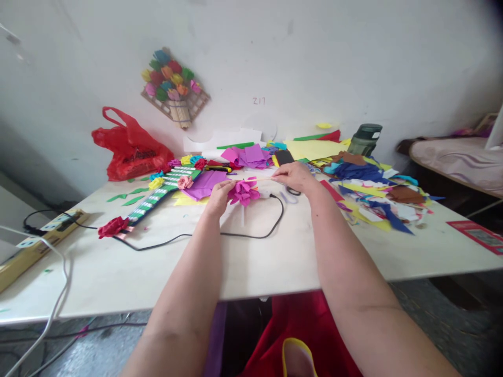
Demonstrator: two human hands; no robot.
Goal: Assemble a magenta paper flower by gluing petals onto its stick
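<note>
A magenta paper flower (245, 192) is above the table, right beside the fingers of my left hand (220, 196). From those fingers a thin, pale orange strip (261, 179) runs level across the flower's top to my right hand (295, 176). Both hands are closed in a pinch, one at each end of the strip. I cannot tell whether the strip is a stick or a band, or whether the left fingers also grip the flower. Below the flower shows a short whitish upright piece, blurred.
Left lies a green-and-white striped panel (157, 195) with paper roses, near a red plastic bag (131, 146). Purple paper (206, 184) lies behind my left hand. Coloured scraps (369, 191) and a dark green bottle (365, 139) are at right. A black cable (168, 242) crosses the white table (271, 267).
</note>
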